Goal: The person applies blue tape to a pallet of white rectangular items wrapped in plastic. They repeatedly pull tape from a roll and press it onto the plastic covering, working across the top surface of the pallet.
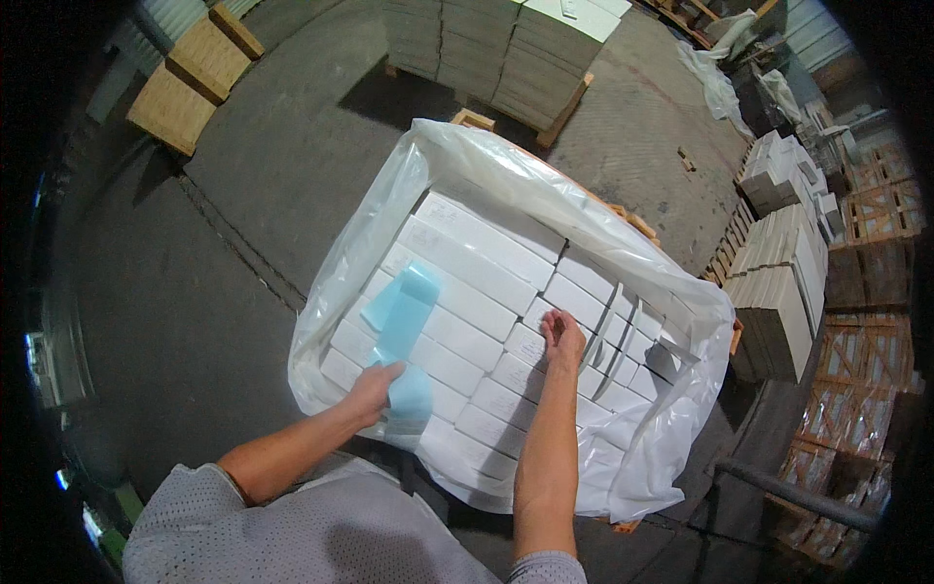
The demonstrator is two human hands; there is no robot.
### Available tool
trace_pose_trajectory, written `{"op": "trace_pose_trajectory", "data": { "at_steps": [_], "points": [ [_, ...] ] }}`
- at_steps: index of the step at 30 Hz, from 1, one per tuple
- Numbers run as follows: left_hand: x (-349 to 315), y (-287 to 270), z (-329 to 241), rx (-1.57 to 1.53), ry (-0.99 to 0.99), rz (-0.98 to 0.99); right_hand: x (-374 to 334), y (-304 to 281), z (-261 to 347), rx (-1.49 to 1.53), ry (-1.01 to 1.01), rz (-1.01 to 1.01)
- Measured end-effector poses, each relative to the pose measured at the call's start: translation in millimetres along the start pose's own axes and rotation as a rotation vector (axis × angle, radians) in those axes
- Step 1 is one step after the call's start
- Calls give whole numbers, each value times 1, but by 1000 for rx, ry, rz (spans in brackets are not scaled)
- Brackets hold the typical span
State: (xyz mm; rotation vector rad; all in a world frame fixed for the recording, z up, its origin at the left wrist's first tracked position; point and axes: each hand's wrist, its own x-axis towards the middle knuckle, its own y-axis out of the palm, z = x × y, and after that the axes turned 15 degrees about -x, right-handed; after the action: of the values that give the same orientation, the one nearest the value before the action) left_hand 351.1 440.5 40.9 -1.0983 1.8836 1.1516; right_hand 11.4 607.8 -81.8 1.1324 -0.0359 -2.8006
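Observation:
My left hand [374,391] is closed around a light blue strip of thin, flexible sheet [408,313]. The strip bends above and below my fist, over the left part of a layer of white boxes [467,284]. Over the middle of the layer, my right hand [562,337] has its fingers loosely curled and apart, with nothing visible in it. Whether its fingertips touch the box below cannot be made out. The long white boxes lie side by side in rows inside a clear plastic liner [357,231], whose edges stand up around them.
Pale curved bands [605,329] rise among the boxes on the right. Stacked grey blocks [467,49] stand on a pallet at the far side. Wooden crates [195,78] are at far left. White stacks [778,282] and a dark rail [793,494] lie to the right.

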Motion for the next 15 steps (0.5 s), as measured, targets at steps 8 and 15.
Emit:
{"op": "trace_pose_trajectory", "data": {
  "at_steps": [8, 15],
  "points": [
    [-33, 70, -72, -129, 56, 295, -142, 27, -19, -300, -386, 361],
    [-29, 126, -106, -76, 154, 307, -288, 48, -7, -585, -337, 606]
  ]
}}
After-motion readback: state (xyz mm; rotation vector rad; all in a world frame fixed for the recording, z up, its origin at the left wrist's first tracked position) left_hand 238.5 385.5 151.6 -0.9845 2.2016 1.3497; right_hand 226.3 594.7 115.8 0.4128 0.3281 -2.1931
